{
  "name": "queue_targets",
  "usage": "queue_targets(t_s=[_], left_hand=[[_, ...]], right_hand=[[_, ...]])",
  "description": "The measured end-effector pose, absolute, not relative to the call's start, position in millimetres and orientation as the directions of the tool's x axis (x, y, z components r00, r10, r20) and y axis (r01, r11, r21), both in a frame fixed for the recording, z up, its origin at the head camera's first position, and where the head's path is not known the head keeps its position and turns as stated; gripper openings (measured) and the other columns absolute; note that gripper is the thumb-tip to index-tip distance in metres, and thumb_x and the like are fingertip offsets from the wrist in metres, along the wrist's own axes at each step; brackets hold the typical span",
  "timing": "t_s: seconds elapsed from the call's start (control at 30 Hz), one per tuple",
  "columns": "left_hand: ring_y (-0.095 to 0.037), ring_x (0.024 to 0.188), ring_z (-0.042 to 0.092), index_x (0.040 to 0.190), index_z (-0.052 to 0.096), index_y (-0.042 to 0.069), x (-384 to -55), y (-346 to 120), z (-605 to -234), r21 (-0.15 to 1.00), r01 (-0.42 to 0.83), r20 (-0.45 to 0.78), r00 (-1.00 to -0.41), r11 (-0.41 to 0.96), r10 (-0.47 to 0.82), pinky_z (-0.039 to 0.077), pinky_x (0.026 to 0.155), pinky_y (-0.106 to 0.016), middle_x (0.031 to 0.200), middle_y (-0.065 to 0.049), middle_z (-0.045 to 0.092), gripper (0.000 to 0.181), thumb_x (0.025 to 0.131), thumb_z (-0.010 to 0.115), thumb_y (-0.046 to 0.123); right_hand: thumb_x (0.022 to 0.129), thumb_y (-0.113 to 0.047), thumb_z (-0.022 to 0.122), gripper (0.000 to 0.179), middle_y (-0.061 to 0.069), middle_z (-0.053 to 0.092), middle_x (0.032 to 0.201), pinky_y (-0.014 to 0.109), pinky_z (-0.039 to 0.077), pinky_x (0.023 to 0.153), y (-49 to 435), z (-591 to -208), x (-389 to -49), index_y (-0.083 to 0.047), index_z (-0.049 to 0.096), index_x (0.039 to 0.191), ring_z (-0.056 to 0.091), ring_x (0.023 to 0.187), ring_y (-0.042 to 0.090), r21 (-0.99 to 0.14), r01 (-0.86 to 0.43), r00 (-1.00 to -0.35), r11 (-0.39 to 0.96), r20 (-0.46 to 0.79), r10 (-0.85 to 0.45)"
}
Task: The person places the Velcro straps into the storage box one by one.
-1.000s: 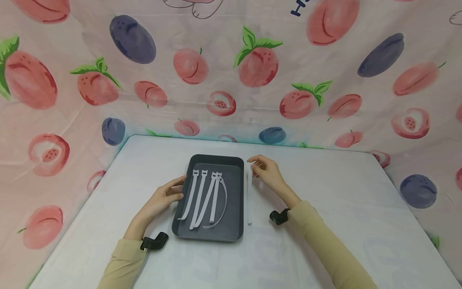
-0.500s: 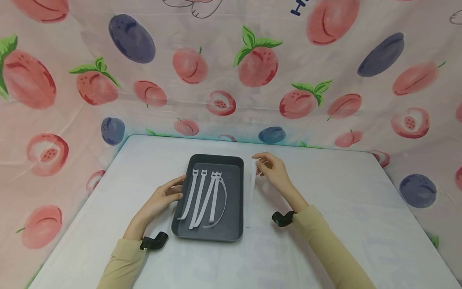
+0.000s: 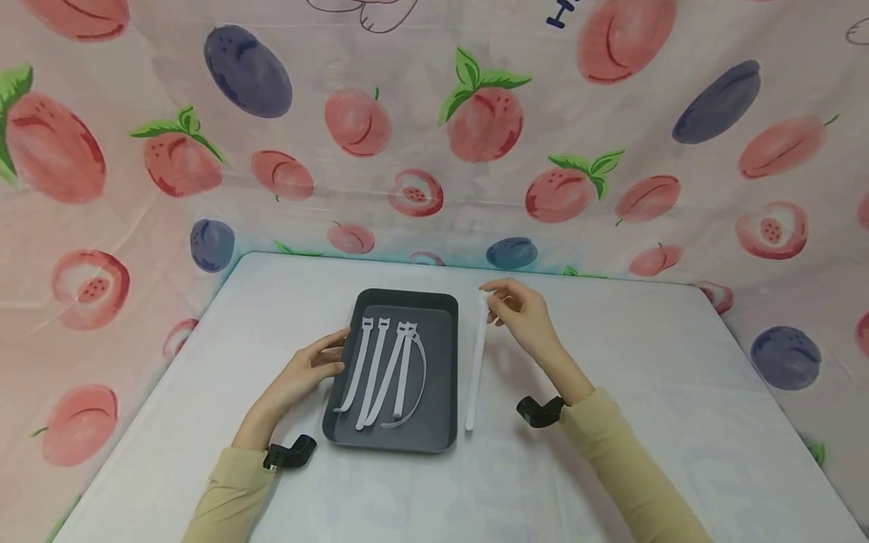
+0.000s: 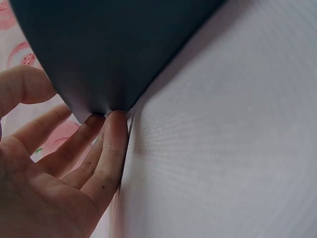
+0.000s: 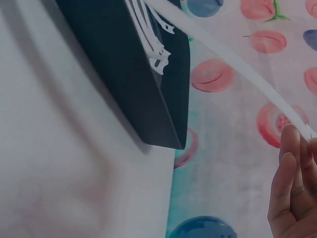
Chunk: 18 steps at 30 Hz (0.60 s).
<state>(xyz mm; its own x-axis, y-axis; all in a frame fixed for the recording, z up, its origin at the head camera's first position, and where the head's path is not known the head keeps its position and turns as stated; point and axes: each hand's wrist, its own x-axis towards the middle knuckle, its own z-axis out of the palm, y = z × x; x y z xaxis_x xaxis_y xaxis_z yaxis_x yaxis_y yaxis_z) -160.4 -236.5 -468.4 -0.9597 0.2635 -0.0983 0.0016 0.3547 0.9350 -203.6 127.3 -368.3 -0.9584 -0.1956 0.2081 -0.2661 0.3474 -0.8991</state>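
Note:
In the head view, my right hand (image 3: 519, 313) pinches one end of a white slotted cable strap (image 3: 477, 369) just right of the dark grey tray (image 3: 444, 446). The strap slants down toward the tray's near right corner; in the right wrist view that strap (image 5: 247, 74) reaches from the fingertips past the tray. Several similar white straps (image 3: 373, 369) lie inside the tray, heads toward the far end. At the tray's left side, my left hand (image 3: 299, 377) touches the wall. Its fairly straight fingers (image 4: 114, 136) rest against the outer wall in the left wrist view.
The tray stands on a white-covered table (image 3: 645, 437). A cloth (image 3: 475, 211) printed with peaches and plums hangs behind and at the sides. Black wrist cameras sit on both wrists, the right one (image 3: 539, 412) beside the strap.
My right hand has moved right and slightly away from me, drawing the strap off the tray's right side with its gripped end raised. The left hand and tray have stayed in place.

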Motion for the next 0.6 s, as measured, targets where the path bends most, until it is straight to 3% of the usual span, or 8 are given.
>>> queue_targets(t_s=[0.23, 0.47, 0.6], left_hand=[[-0.039, 0.131, 0.048, 0.149, 0.037, 0.019, -160.1, -236.9, -468.3, 0.934, 0.003, -0.096, -0.961, 0.357, 0.261, 0.031, 0.108, -0.062, 0.149, -0.019, 0.042, 0.060, 0.093, 0.058, 0.014], [-0.039, 0.130, 0.049, 0.149, 0.037, 0.021, -160.3, -237.3, -468.2, 0.929, 0.003, -0.099, -0.961, 0.370, 0.258, 0.030, 0.108, -0.063, 0.146, -0.020, 0.046, 0.060, 0.093, 0.058, 0.014], [-0.039, 0.130, 0.049, 0.149, 0.037, 0.021, -161.1, -237.4, -469.1, 0.927, 0.008, -0.098, -0.960, 0.374, 0.262, 0.031, 0.108, -0.063, 0.146, -0.020, 0.045, 0.060, 0.094, 0.059, 0.014]], right_hand=[[0.095, -0.012, 0.059, 0.022, 0.022, 0.062, 0.087, 0.024, 0.053, 0.064, 127.1, -369.3, -208.6, -0.006, 0.066, 0.115, 0.062, 0.064, 0.006, -0.883, -0.299, -0.950, 0.361, 0.239, -0.200], [0.094, -0.011, 0.060, 0.021, 0.019, 0.062, 0.084, 0.025, 0.054, 0.064, 119.4, -358.9, -204.7, -0.007, 0.066, 0.113, 0.065, 0.069, 0.030, -0.884, -0.338, -0.935, 0.324, 0.275, -0.223], [0.093, -0.010, 0.060, 0.021, 0.018, 0.061, 0.083, 0.027, 0.055, 0.065, 114.1, -355.6, -202.7, -0.005, 0.066, 0.113, 0.065, 0.067, 0.025, -0.882, -0.356, -0.926, 0.309, 0.289, -0.242]])
